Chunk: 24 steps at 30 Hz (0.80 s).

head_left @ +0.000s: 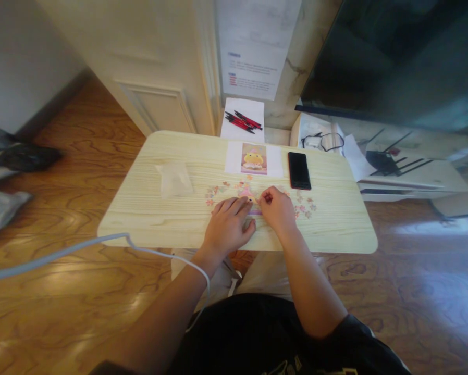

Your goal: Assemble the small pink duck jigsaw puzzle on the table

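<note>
A partly assembled jigsaw puzzle (253, 204) with yellow, pink and purple areas lies near the front of the table, mostly covered by my hands. Flat on its left side rests my left hand (229, 221), fingers stretched out and thumb apart. My right hand (276, 205) is at the puzzle's right edge, thumb and fingers pinched together; whatever is between them is too small to make out. Loose puzzle pieces (209, 202) are scattered left of, behind and right of the hands. Behind them lies a printed reference picture (254, 159) of a yellow figure.
On the pale wooden table (140, 219) are a black phone (299, 171) at right and a whitish packet (174, 179) at left. Red-and-black pens (244, 122) lie on paper beyond the far edge. A pale cable (148, 252) crosses my left wrist. A large dark screen (398, 62) stands at upper right.
</note>
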Each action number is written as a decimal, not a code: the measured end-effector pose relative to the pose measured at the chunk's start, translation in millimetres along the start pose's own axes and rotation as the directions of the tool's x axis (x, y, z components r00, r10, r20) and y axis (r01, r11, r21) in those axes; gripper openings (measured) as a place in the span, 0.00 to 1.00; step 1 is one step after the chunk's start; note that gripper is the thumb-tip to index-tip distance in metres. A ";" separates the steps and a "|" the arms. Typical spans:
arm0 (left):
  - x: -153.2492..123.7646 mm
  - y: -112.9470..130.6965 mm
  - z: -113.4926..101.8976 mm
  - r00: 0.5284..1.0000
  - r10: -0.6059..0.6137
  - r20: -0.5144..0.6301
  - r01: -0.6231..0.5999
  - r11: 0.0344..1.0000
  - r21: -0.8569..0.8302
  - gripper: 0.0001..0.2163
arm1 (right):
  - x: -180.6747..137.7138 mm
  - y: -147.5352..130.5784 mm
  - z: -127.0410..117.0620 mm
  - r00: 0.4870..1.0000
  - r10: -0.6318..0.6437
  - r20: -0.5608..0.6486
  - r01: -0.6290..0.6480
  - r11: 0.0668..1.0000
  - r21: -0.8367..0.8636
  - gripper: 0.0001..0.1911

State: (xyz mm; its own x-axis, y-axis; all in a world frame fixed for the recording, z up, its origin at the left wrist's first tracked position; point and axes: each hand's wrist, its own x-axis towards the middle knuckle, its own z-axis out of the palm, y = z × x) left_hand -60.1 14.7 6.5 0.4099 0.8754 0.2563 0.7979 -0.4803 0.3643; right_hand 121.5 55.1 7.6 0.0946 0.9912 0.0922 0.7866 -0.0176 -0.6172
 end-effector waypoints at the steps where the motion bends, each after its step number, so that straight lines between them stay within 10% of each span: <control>1: 0.0 -0.1 0.4 1.000 -0.001 0.000 0.001 1.000 0.001 0.21 | 0.4 0.7 -0.2 1.000 -0.016 -0.002 0.016 1.000 -0.011 0.03; 11: 0.3 0.6 -0.4 1.000 -0.007 0.017 0.007 1.000 0.011 0.21 | 2.8 12.7 -5.9 0.978 -0.204 0.031 0.204 0.979 0.004 0.04; 24: -1.7 0.0 -0.8 0.999 -0.031 -0.021 0.030 0.999 -0.011 0.22 | -0.9 28.3 -24.6 0.989 -0.146 0.027 0.146 0.989 -0.036 0.10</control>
State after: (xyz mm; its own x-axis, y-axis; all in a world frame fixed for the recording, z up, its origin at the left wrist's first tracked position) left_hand -61.1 13.1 6.8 0.3758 0.8883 0.2641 0.8051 -0.4541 0.3815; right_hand 158.7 50.5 9.3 -0.0376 0.9864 0.1597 0.8134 0.1230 -0.5686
